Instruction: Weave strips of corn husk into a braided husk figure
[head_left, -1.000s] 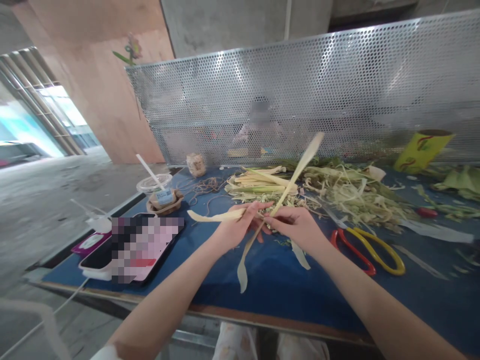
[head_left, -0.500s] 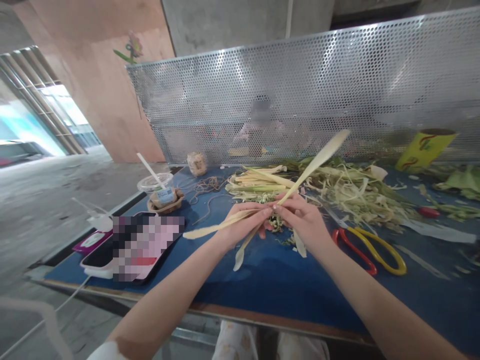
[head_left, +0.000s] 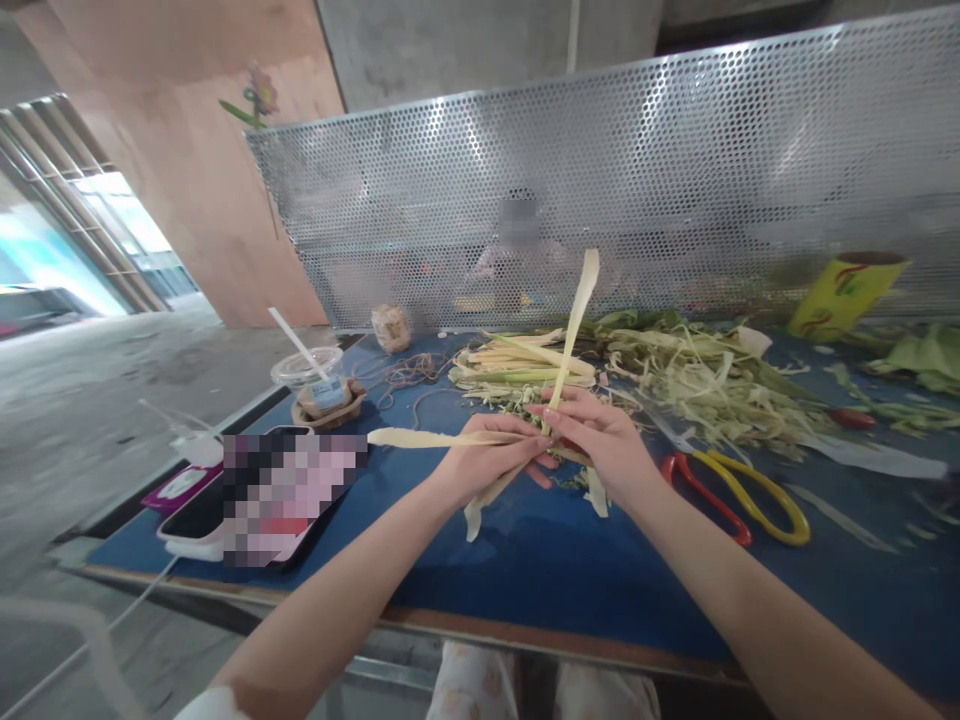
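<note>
Above the blue tabletop, my left hand (head_left: 491,465) and my right hand (head_left: 604,435) meet, fingers closed in a pinch on pale, husk-like leaf strips that cross between them. One leaf strip (head_left: 576,320) rises nearly upright from my right fingertips. Another pale strip (head_left: 420,439) juts out to the left over my left hand. Two more ends hang down: a lower left strip (head_left: 484,503) and a lower right strip (head_left: 597,493). My fingers hide the crossing point. Just behind the hands lies a bundle of yellowish strips (head_left: 517,362).
Red-and-yellow-handled scissors (head_left: 757,495) lie right of my right hand. Beyond them spreads a heap of shredded leaves (head_left: 697,385) and a yellow tube (head_left: 847,295). Phones (head_left: 187,505), a lidded cup (head_left: 306,363) and twine (head_left: 412,370) occupy the left. A perforated metal panel (head_left: 450,190) backs the table.
The long strip in my right fingers has swung from leaning right to nearly upright. The left-hand strip has risen to about level, and my right fingers have shifted around the crossing.
</note>
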